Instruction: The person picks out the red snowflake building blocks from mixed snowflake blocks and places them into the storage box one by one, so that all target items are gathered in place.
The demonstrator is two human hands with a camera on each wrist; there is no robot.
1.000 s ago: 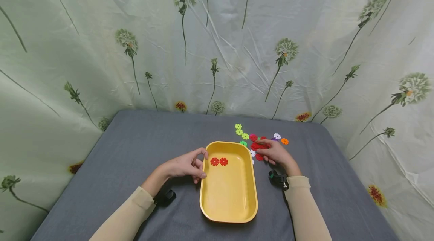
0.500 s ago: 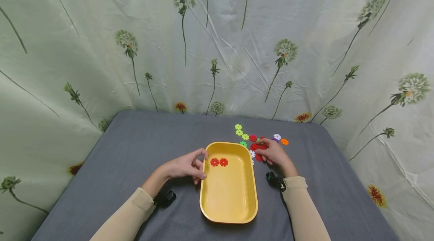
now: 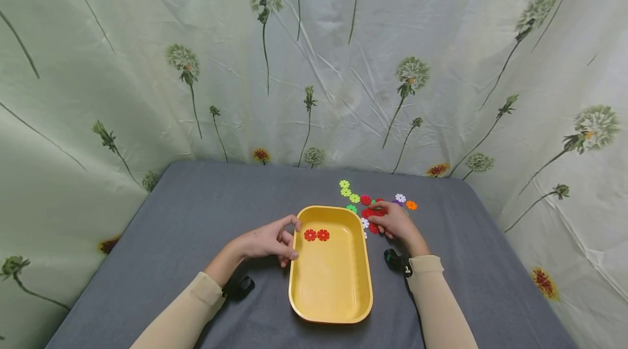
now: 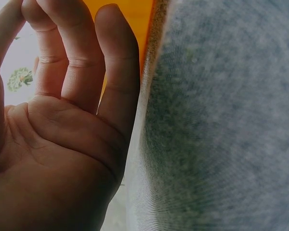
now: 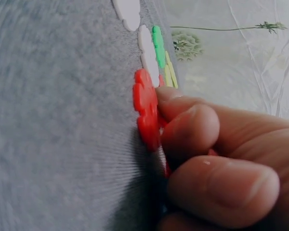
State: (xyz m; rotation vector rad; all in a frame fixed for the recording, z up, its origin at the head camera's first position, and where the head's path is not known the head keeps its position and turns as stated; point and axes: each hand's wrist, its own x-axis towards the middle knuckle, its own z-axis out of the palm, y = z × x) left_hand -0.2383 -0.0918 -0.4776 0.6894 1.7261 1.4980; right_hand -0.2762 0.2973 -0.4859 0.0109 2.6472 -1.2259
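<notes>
A yellow rectangular tray (image 3: 331,283) with rounded corners lies before me in the head view. Two red flower-shaped discs (image 3: 311,235) sit side by side inside it, near the far end. My left hand (image 3: 267,240) holds the tray's left rim, its index finger and thumb bent at the edge. Right of the tray, my right hand (image 3: 399,224) is low over a cluster of red discs, thumb and index fingertips apart. In the right wrist view a red disc (image 5: 146,108) lies flat beside the fingertips; whatever is under the fingers is hidden.
Lime-green discs (image 3: 345,192) lie beyond the tray, with a green disc (image 3: 351,209) and white disc (image 3: 364,223) near its right edge. An orange disc (image 3: 411,205) and another white disc (image 3: 400,197) lie past my right hand. A flowered curtain (image 3: 314,65) surrounds the grey-covered table (image 3: 221,191).
My right hand has shifted slightly left and nearer over the red discs, its wrist moving a little inward. The left hand and the tray stay where they were.
</notes>
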